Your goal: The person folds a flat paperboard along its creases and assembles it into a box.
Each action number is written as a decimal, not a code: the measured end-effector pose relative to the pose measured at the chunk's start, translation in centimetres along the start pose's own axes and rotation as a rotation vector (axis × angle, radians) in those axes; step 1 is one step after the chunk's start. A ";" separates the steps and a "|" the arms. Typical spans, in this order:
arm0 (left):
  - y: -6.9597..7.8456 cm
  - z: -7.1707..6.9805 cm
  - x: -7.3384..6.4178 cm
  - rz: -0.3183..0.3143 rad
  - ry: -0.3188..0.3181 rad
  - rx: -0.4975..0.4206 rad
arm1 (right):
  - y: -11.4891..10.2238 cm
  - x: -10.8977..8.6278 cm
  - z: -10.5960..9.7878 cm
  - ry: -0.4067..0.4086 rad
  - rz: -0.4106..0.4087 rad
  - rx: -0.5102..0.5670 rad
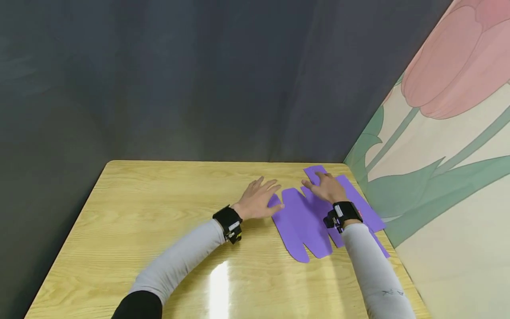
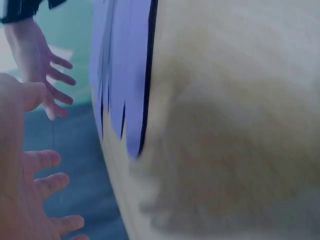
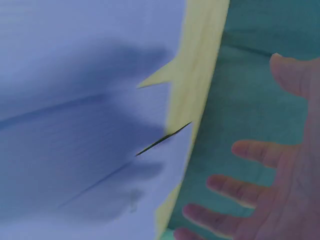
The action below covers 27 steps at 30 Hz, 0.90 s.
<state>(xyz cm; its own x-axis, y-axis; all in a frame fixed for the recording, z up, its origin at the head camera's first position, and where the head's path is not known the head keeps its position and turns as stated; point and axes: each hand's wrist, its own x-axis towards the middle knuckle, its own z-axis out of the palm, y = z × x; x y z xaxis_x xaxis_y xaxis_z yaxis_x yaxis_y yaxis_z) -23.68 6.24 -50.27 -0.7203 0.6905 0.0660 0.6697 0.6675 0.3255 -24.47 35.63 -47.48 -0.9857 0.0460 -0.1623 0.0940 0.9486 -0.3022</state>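
Observation:
A flat purple sheet, creased and slotted into rounded flaps like an unfolded carton, lies at the right of the table. My left hand is at its left edge with fingers spread. In the left wrist view that hand appears above the table, apart from the purple sheet. Over the sheet's far right part is my right hand, fingers extended. The right wrist view has this hand hovering with nothing in its fingers, its shadow falling on the sheet. Part of the sheet is hidden under the right hand and wrist.
The wooden table ends at a dark curtain behind it. Along the right edge hangs a tulip-patterned curtain, close to the purple sheet. Bright light reflects off the front of the table.

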 end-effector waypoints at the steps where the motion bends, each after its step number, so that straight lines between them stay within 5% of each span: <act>1: 0.4 0.6 0.0 0.015 -0.005 0.000 | 0.6 -0.1 0.4 -0.007 0.023 -0.005; 11: 3.6 4.6 0.2 0.158 -0.063 0.044 | 5.6 -1.2 3.0 -0.067 0.211 0.011; 20: 4.8 5.1 -0.9 0.179 -0.189 0.096 | 7.1 -2.2 3.5 -0.157 0.404 0.037; 27: 5.1 5.7 -1.3 0.162 -0.216 0.115 | 7.4 -2.8 3.7 -0.185 0.412 0.052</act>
<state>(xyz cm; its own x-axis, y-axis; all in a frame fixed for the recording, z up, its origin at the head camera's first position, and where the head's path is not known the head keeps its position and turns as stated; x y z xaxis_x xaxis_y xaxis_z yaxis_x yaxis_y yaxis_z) -18.32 10.33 -54.02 -0.5549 0.8261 -0.0984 0.7982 0.5620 0.2170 -20.50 41.34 -52.69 -0.8233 0.3551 -0.4427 0.4848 0.8457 -0.2233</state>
